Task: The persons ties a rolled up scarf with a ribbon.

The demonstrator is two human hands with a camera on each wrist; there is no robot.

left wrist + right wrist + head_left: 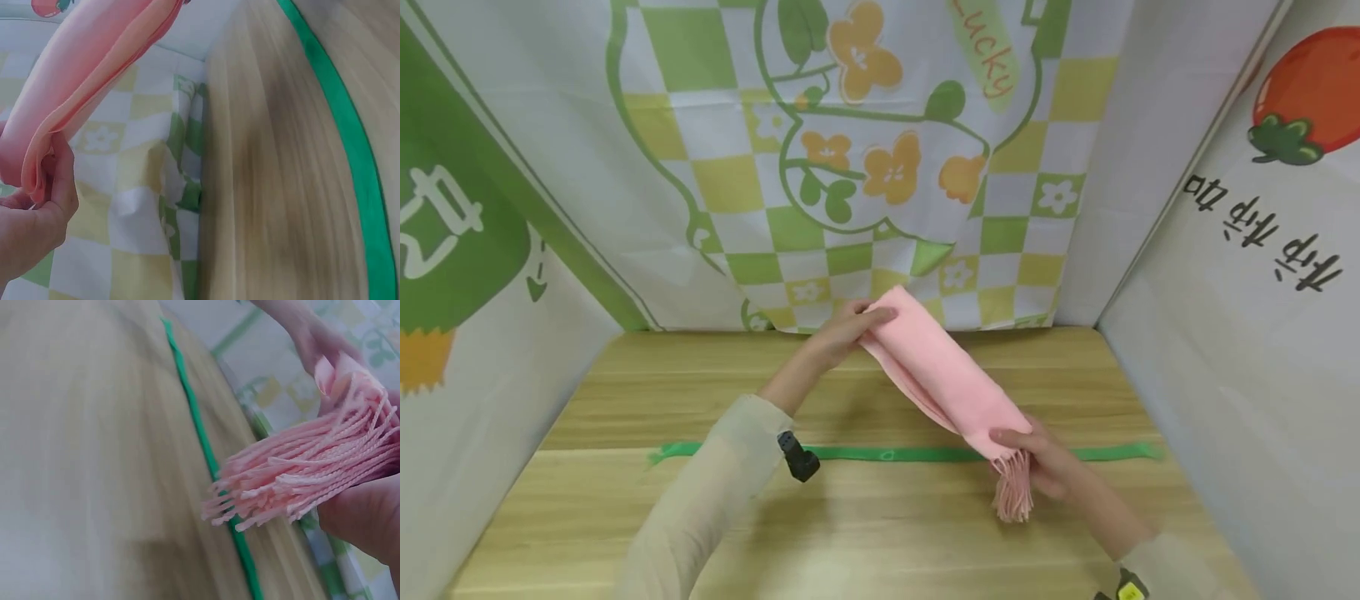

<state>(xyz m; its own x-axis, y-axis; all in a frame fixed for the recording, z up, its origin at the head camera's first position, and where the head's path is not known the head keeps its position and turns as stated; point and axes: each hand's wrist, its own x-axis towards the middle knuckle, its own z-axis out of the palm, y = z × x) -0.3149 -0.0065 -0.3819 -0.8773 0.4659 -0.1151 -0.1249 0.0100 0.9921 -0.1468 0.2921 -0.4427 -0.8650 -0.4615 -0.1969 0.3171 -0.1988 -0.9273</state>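
A folded pink scarf (951,371) is held slantwise above the table by both hands. My left hand (848,327) grips its upper left end, thumb on top; in the left wrist view the fingers of the left hand (47,206) pinch the folded layers from below. My right hand (1047,457) grips the lower right end, its thumb lying across the cloth just above the fringe (1013,487). In the right wrist view the twisted tassels (306,469) hang out past the right hand (365,515), and the left hand shows behind.
A green strip (887,454) runs across the wooden table (880,533) beneath the scarf. A checked, flower-printed cloth (887,167) hangs at the back. Printed side walls stand at left (467,208) and right (1262,350).
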